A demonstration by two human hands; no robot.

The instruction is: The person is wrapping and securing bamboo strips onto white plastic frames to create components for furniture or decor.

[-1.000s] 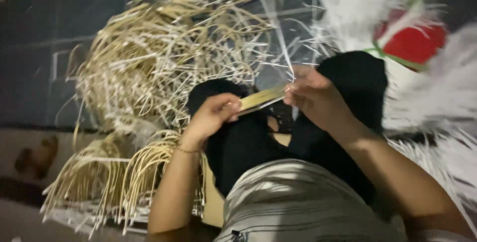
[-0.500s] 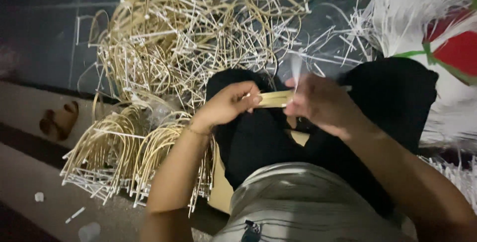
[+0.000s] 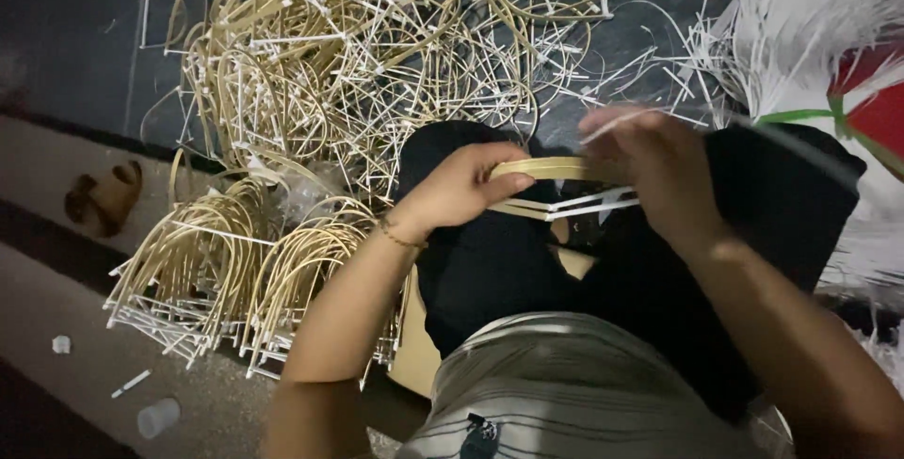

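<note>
A curved tan strip frame (image 3: 551,172) with thin white sticks (image 3: 603,203) crossing it is held over my lap. My left hand (image 3: 461,186) grips its left end, thumb on top. My right hand (image 3: 650,172) is blurred, its fingers closed on the right end and on a white stick. Both hands are above my dark trousers (image 3: 490,261). A thin bracelet circles my left wrist.
A loose heap of tan hoops and white sticks (image 3: 377,54) covers the dark floor ahead. Stacked finished arched frames (image 3: 235,271) lie at the left. A bundle of white strips (image 3: 810,16) and a red and green object (image 3: 880,111) sit at the right.
The view has tipped down and left. My hands have stayed on the strip frame, with the right hand shifting along it.
</note>
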